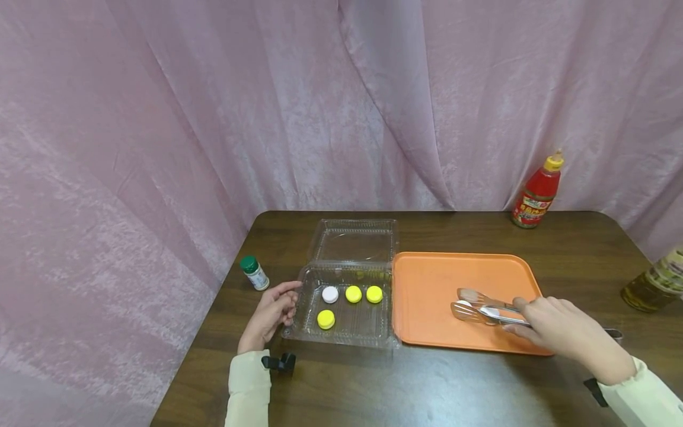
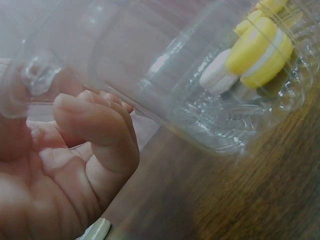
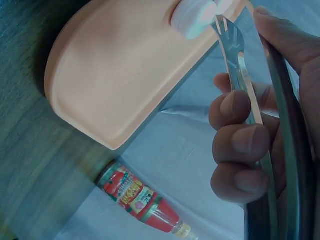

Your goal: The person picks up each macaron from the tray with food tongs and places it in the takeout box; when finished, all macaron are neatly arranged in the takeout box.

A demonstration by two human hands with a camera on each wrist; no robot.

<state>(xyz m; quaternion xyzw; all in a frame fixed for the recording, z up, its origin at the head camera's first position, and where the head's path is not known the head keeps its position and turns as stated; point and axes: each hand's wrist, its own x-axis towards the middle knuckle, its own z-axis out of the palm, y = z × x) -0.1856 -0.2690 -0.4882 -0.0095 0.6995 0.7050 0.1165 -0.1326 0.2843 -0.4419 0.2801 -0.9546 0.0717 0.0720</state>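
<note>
My right hand (image 1: pixel 565 332) grips metal tongs (image 1: pixel 507 315), whose slotted ends lie low over the orange tray (image 1: pixel 437 273). White macarons (image 3: pixel 192 17) are at the tong ends; whether one is clamped I cannot tell. Beside the left rim of the clear plastic box (image 1: pixel 341 341) is my left hand (image 1: pixel 272 311), its index finger reaching to the rim and its other fingers loosely bent. Inside the box sit a white macaron (image 1: pixel 330 295) and three yellow ones, including a yellow macaron (image 1: pixel 326 319) at the front and a yellow macaron (image 1: pixel 374 294) at the right.
The box's clear lid (image 1: pixel 354 243) lies folded back behind it. A green-capped shaker (image 1: pixel 255 273) stands left of the box. A red sauce bottle (image 1: pixel 538 193) is at the back right, an oil bottle (image 1: pixel 656 281) at the right edge. Pink curtain (image 1: pixel 320 118) hangs behind the table.
</note>
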